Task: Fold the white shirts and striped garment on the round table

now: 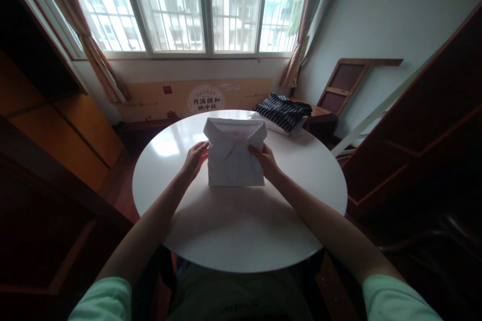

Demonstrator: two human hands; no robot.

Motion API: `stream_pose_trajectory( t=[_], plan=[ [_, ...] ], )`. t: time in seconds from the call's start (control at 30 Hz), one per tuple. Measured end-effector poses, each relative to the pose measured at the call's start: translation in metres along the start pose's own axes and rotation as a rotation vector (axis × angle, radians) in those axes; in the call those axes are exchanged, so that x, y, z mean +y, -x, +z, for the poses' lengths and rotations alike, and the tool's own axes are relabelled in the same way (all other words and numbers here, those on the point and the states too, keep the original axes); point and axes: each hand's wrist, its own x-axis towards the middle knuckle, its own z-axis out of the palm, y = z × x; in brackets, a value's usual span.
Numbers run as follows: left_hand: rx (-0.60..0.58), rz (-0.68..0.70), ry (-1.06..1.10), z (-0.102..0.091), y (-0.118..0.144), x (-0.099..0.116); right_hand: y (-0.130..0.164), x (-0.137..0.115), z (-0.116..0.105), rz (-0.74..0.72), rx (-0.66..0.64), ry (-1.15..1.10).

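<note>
Shirt (pixel 236 168), striped garment (pixel 283 111) beyond, round table (pixel 241 233)

Room in a home, gathered curtains (pixel 90 45), barred window (pixel 176 10), round white table (pixel 233 230), wooden cabinet (pixel 71 125)

Overexposed window (pixel 176 5) backlight, glare on white table (pixel 241 235), dim corners.

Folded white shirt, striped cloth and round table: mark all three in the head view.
Folded white shirt (pixel 235 163), head view: middle of its front.
Striped cloth (pixel 281 112), head view: middle of its upper side.
Round table (pixel 241 230), head view: bare part of its top, nearer the person.
</note>
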Motion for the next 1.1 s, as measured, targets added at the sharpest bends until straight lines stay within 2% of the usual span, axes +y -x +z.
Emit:
stream_pose_trajectory(
  t=[0.3, 0.57, 0.67, 0.87, 1.1],
  plan=[
    [-0.022, 0.008, 0.008, -0.002, 0.0, -0.001, -0.001, 0.002, -0.001, -0.003, -0.007, -0.003],
    [0.014, 0.025, -0.016, -0.001, -0.002, -0.004, -0.001, 0.003, -0.001, -0.02, -0.012, 0.065],
    [0.073, 0.088, -0.106, 0.001, -0.002, -0.007, -0.001, 0.004, -0.001, -0.019, -0.021, 0.09],
    [0.267, 0.18, -0.342, 0.003, -0.003, -0.011, 0.001, 0.005, 0.002, -0.005, -0.04, 0.072],
    [0.357, 0.239, -0.354, 0.003, -0.003, -0.014, 0.003, 0.005, 0.005, -0.008, -0.028, 0.063]
  ],
)
